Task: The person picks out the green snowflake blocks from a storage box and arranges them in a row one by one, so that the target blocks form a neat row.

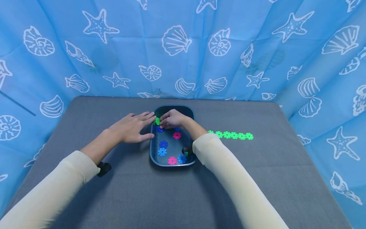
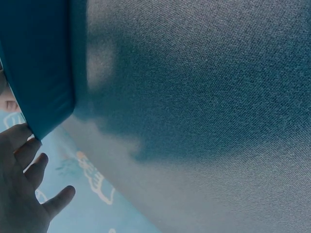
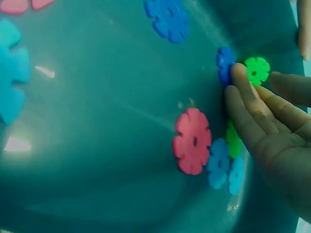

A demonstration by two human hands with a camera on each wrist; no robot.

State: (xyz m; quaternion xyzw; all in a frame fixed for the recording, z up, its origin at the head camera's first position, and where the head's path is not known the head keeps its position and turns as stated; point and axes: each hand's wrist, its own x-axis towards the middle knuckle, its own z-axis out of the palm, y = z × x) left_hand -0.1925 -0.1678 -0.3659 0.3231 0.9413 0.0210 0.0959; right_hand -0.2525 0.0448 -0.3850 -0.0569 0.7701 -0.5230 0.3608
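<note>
Inside a dark blue tray (image 1: 174, 165), my right hand (image 1: 173, 119) reaches to the far left corner. Its fingertips pinch a green flower-shaped disc (image 3: 256, 71) at the edges, close by the tray wall. A dark blue flower disc (image 3: 225, 66) lies beside those fingertips. My left hand (image 1: 135, 128) lies over the tray's left rim with fingers spread and fairly straight, nothing in it. In the left wrist view its fingertips (image 2: 33, 141) are right at the rim. Under the right palm are a pink disc (image 3: 192, 141), blue discs and another green one (image 3: 233, 139).
A row of several green flower discs (image 1: 234, 135) lies on the grey cloth right of the tray, partly behind my right forearm. Pink (image 1: 172, 160) and blue discs (image 1: 162, 152) lie in the tray's near half. A blue shell-print curtain (image 1: 177, 70) hangs behind the table.
</note>
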